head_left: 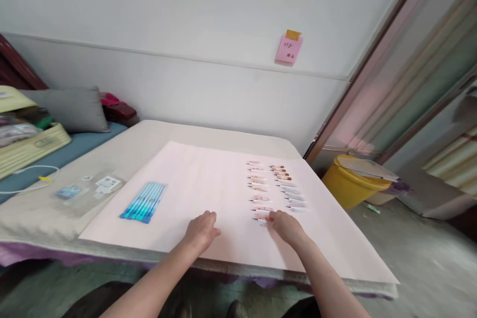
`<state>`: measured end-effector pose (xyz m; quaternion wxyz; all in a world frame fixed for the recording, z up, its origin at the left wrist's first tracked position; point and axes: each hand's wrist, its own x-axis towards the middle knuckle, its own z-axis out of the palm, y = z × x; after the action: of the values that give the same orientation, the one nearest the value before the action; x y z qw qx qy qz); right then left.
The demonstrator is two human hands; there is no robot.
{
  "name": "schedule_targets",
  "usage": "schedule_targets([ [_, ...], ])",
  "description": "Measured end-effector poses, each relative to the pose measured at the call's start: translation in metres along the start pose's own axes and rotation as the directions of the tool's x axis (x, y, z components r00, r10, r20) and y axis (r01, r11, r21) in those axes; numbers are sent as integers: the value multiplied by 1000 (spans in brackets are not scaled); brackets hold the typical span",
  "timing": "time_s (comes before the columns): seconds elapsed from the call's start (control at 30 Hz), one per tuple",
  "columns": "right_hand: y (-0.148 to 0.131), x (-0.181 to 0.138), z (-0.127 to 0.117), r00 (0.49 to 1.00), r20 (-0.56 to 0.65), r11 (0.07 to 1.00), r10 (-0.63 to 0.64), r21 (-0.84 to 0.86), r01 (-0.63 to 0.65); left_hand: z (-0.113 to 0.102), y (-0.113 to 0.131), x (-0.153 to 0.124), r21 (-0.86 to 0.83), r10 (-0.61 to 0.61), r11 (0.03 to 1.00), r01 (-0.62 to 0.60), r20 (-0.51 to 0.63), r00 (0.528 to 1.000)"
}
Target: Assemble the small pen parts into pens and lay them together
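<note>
We had two columns of small pen refills (276, 186) already lined up on the pink paper sheet (201, 184). Our right hand (285, 226) touched the nearest piece, at six o'clock of the left column; whether it pinched it we could not tell. Our left hand (201, 231) lay loosely curled, empty. The blue pens (144, 201), at nine o'clock, sat untouched.

The surface (156, 131) is a low table under a beige cloth, with a large pale pink sheet (201, 184) spread over most of it. On the sheet lie a tight bundle of blue pens (144, 201) at the left and two columns of small pen parts (274, 186) at the right. Clear packets (87, 189) rest on the cloth beside the sheet.
</note>
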<state>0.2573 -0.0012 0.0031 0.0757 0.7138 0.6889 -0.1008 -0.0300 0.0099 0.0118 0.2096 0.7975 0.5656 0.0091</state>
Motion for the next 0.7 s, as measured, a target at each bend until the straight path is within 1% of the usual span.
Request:
schedule_targets([
  [0.13, 1, 1, 2, 1000, 21, 1000, -13, -26, 14, 0, 7, -3, 9, 0, 1000, 0, 38, 999],
  [0.33, -4, -5, -2, 999, 26, 998, -20, -52, 22, 5, 14, -6, -48, 41, 998, -40, 17, 999],
  [0.53, -13, -15, -5, 998, 21, 996, -58, -60, 59, 20, 21, -7, -250, 9, 968, -10, -3, 1000],
  [0.63, -17, -18, -2, 997, 16, 994, -79, -69, 80, 32, 25, -6, -383, -16, 923, 26, 29, 999],
  [0.7, -21, -18, 2, 996, 0, 992, -92, -82, 92, 40, 29, -7, -469, 9, 883, 10, 39, 999],
])
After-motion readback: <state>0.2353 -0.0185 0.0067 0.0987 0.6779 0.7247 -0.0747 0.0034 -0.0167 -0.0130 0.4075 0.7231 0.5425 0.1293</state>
